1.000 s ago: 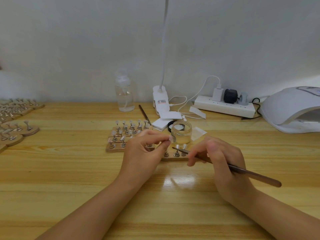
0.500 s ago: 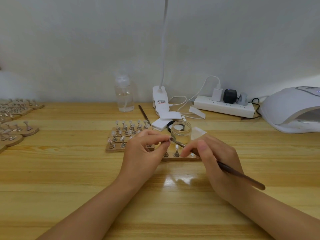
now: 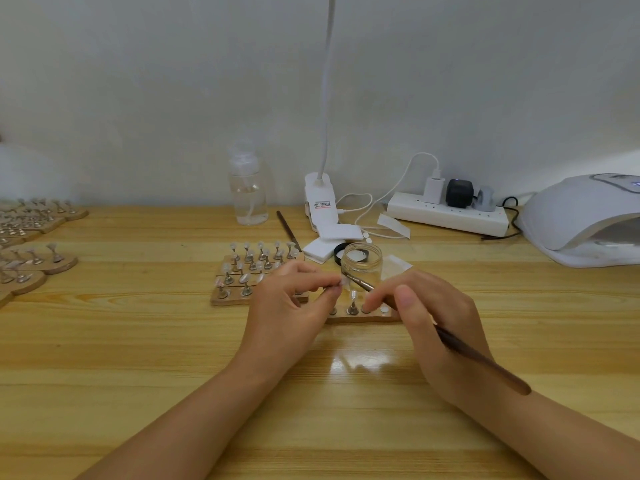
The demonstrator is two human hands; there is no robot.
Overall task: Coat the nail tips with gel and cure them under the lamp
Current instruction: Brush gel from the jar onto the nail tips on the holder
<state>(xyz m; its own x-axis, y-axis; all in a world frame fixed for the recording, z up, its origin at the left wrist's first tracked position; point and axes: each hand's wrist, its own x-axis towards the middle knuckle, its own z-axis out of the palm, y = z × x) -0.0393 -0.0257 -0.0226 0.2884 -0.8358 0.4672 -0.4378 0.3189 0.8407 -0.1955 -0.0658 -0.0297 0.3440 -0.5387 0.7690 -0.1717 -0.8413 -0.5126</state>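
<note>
A single nail tip (image 3: 344,280) on its little stand is pinched between the thumb and fingers of the left hand (image 3: 289,303), held just above the near wooden strip (image 3: 360,318). The right hand (image 3: 433,317) grips a brush (image 3: 450,341) like a pen, its fingers curled around the handle, and the bristle end meets the pinched tip. This looks like the coating stroke itself.

Just behind the hands stands the open glass jar (image 3: 362,265), presumably the gel, with its black lid (image 3: 341,251) lying beside it. On the near strip one stand (image 3: 352,303) remains upright with a tip on it, next to seats that appear vacant. To the left, a block (image 3: 242,289) carries rows of more tips on stands; whether those are coated cannot be told from here.

The curing lamp (image 3: 585,220) sits at the far right of the surface (image 3: 138,358), well apart from the hands, and nothing can be seen inside its opening. So the work seems to be in the coating stage, with curing not yet started for this batch. More strips of tips (image 3: 34,261) lie at the far left edge.
</note>
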